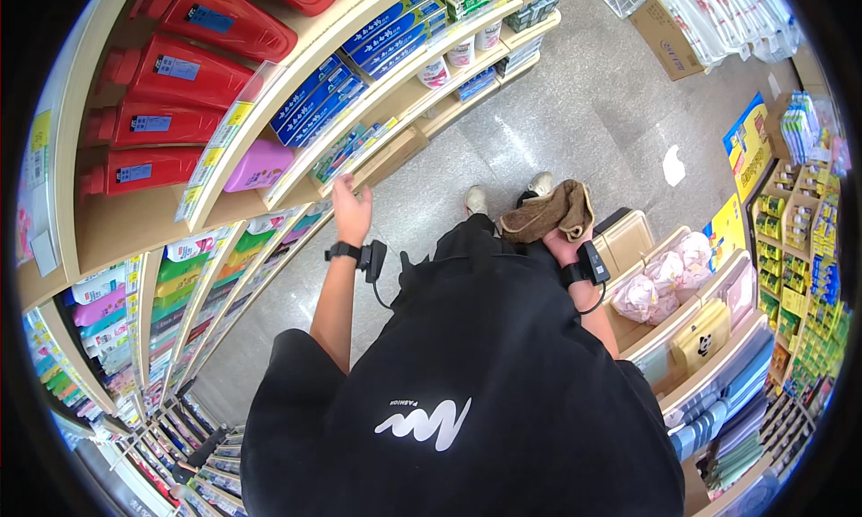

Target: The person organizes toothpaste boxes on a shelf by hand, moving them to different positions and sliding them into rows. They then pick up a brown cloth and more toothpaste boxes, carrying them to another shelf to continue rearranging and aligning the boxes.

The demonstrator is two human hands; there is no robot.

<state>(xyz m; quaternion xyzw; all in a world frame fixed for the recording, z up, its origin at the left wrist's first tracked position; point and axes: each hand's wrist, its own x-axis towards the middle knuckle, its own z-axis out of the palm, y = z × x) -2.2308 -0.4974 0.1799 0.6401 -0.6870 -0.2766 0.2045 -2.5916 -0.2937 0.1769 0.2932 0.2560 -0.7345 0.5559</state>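
Observation:
My right hand [564, 249] grips a bunched brown cloth [537, 218], which looks like a towel and hangs out in front of the fingers. My left hand [351, 214] holds nothing; its thumb stands off from the fingers. The fingertips are beside the edge of a low shelf with packaged toothbrushes [350, 148]; whether they touch it I cannot tell. Close by on the shelves are a pink-purple bottle [261, 165] and stacked blue toothpaste boxes [316, 106]. Large red bottles [182, 69] fill the shelf above.
Shelving with colourful bottles [182, 274] continues along my left. On the right, shelf bins hold pink-patterned bundles [663, 278], a yellow panda towel [700, 335] and blue folded textiles [734, 389]. A cardboard box [667, 39] stands on the grey tiled floor [572, 99]. Another person [199, 456] is far off at lower left.

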